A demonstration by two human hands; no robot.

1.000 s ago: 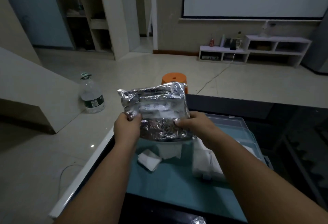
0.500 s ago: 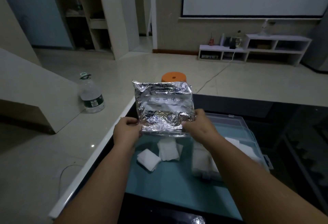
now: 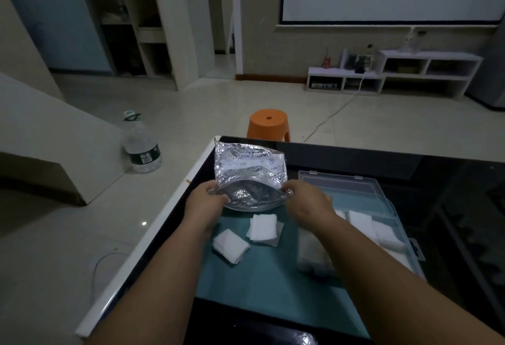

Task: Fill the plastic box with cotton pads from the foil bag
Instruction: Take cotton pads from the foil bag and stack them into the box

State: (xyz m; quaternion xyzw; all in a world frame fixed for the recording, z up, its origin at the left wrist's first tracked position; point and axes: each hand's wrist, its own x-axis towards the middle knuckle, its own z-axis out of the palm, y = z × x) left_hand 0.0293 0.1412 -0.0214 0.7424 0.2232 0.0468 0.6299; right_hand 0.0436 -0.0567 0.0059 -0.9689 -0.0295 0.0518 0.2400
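The bag (image 3: pixel 250 165) is held up between the two hands, above the mat (image 3: pixel 259 279), with its mouth pulled open toward the person and its sealed end tipped up and away. Inside the mouth only dark, crinkled foil shows; what it holds cannot be told. The clear box (image 3: pixel 344 184) lies open just right of the right hand (image 3: pixel 307 199), with white pads (image 3: pixel 362 221) lying in it beyond the right forearm. A blurred white stack (image 3: pixel 311 255) sits under that forearm; whether it is inside the box cannot be told. Two loose pads lie on the mat below the hands, one (image 3: pixel 263 227) under the bag's mouth, one (image 3: pixel 231 245) nearer the left forearm.

The left hand (image 3: pixel 203 204) pinches the left edge of the mouth and the right hand pinches the right edge, fingers curled on the foil. Both forearms reach forward over the mat.
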